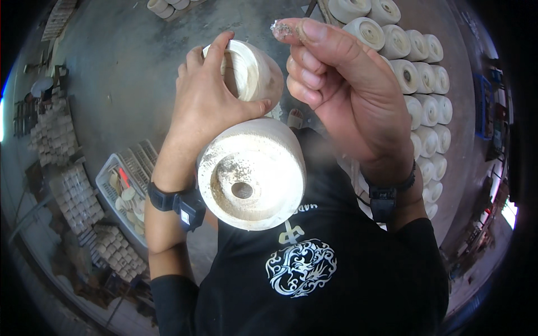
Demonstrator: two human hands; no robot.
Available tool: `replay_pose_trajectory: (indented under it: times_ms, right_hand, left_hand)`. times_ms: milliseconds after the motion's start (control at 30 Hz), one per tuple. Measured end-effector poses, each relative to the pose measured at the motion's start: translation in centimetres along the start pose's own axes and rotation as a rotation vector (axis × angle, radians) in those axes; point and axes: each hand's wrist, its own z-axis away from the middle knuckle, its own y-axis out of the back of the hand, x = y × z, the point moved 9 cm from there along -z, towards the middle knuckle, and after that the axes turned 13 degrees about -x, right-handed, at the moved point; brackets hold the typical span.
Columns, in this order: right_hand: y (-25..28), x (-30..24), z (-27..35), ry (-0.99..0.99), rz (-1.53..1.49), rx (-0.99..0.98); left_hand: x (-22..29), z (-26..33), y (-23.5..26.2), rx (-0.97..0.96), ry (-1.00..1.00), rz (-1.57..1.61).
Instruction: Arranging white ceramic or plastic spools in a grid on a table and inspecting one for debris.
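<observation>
Close beneath the head camera, at chest height in front of a black printed shirt point(314, 269), the left hand point(210, 106) holds a pale unglazed clay pot point(252, 168). The pot lies tilted on its side, its flat base turned toward the lens. A round drain hole point(242, 190) sits at the centre of a shallow recess in the base, and loose clay crumbs are scattered around it. The left hand grips the mouth end: the thumb presses the outer wall, and the fingers curl over the rim point(241, 64) into the opening. It is closed firmly on the pot.

The right hand point(342, 95) is raised beside the pot and does not touch it. Its fingers are curled almost into a fist, and the thumb and forefinger pinch a small clump of grey clay crumbs point(280, 28).

Handling assessment: the walls appear thick and rigid, so the pot is probably moderately heavy for one hand. The surface looks dry, matt and dusty, which should give good friction. Unfired or bisque clay of this kind is likely brittle; the rim and base edge would chip under impact. The safest hold appears to be across the wall and rim, as shown, or with a palm under the base.

Right of the hands, rows of similar pots point(423, 84) stand on the concrete floor point(129, 61). A grey plastic crate point(120, 193) lies at the left.
</observation>
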Motion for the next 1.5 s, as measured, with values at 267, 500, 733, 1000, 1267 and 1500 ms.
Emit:
replay_pose_trajectory:
  times_ms: [267, 500, 733, 1000, 1267, 1500]
  right_hand:
    - [0.3, 0.4, -0.7, -0.013, -0.014, 0.03]
    - [1.8, 1.0, -0.9, -0.047, 0.01, -0.014]
    - [3.3, 1.6, -0.5, -0.042, 0.006, 0.043]
    - [4.6, 2.4, -0.4, -0.108, 0.029, 0.06]
    - [7.3, 3.3, -0.3, -0.133, 0.274, 0.109]
    - [5.6, 0.0, 0.1, 0.04, 1.487, 0.164]
  left_hand:
    - [-0.6, 0.3, 0.5, 0.042, -0.007, -0.005]
    - [-0.4, 0.2, 0.4, 0.064, -0.008, -0.036]
    - [-0.4, 0.4, 0.3, 0.092, -0.019, -0.046]
    - [-0.9, -0.1, 0.0, 0.067, 0.032, -0.012]
    - [-1.9, -0.6, -0.9, 0.055, 0.083, 0.009]
    - [-2.6, -1.2, -2.3, -0.064, 0.146, 0.031]
